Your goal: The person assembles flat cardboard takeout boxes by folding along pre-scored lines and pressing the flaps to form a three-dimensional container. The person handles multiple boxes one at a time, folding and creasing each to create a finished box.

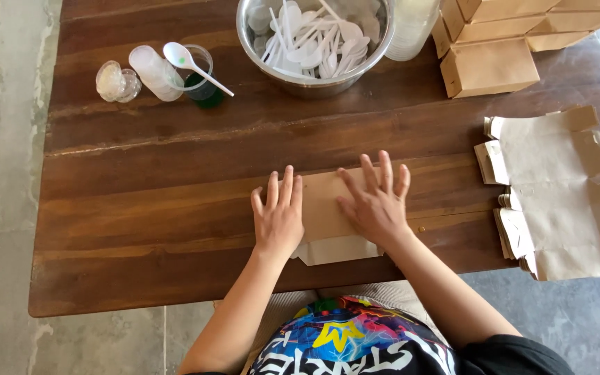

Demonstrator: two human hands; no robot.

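Observation:
A flat brown cardboard box blank [322, 201] lies on the wooden table [154, 208] near its front edge, with a paler flap [335, 251] sticking out toward me. My left hand [278, 215] presses flat on the blank's left end, fingers apart. My right hand [376, 198] lies flat on its right part, fingers spread. Neither hand grips anything.
A stack of flat brown box blanks [557, 194] lies at the right. Folded brown boxes [491, 66] stand at the back right beside a stack of clear cups [411, 28]. A metal bowl [314, 80] holds several white plastic spoons. Small clear cups [151, 69] and a spoon [192, 64] stand back left.

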